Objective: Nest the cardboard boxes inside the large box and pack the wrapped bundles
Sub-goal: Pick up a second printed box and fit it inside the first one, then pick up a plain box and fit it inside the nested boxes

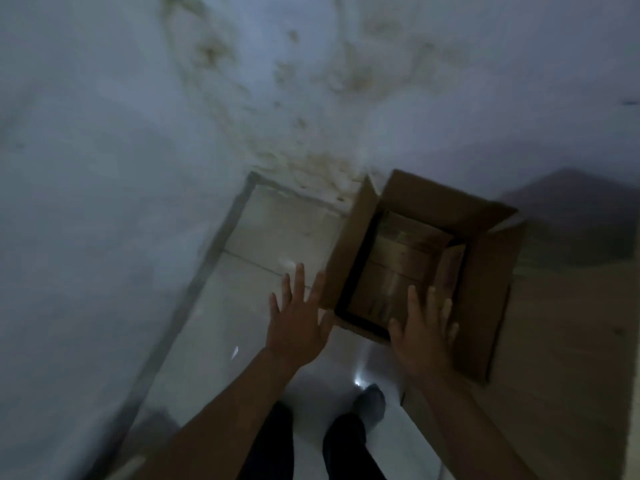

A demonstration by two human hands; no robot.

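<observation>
A large brown cardboard box stands open on the tiled floor near the wall, its flaps spread outward. Inside it sits a smaller cardboard box, seen from above; the blur hides its detail. My left hand hovers with fingers spread just left of the large box's left flap, holding nothing. Over the box's near edge is my right hand, also with fingers apart and nothing in it. No wrapped bundles can be made out in the dim, blurred view.
A stained whitish wall runs along the left and back. Pale floor tiles lie left of the box. A brown cardboard sheet lies to the right. My legs and shoe stand below.
</observation>
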